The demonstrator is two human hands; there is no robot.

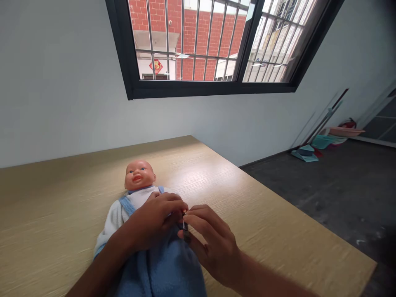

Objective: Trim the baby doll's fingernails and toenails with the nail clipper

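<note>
A baby doll [139, 176] lies on its back on a wooden table [278, 222], head toward the wall. It wears a white top and blue fleece dungarees [167, 268]. My left hand [156, 220] rests on the doll's chest with fingers curled, pinching at the strap on the doll's left side. My right hand [210, 243] meets it there, its fingers pinched on a small dark fastener [185, 226] of the dungarees. Most of the doll's body is hidden under my hands and arms.
The table's right edge drops to a dark floor [340, 194]. A grey wall with a barred window [210, 45] stands behind. Coloured basins and a dustpan [321, 142] lie by the far wall.
</note>
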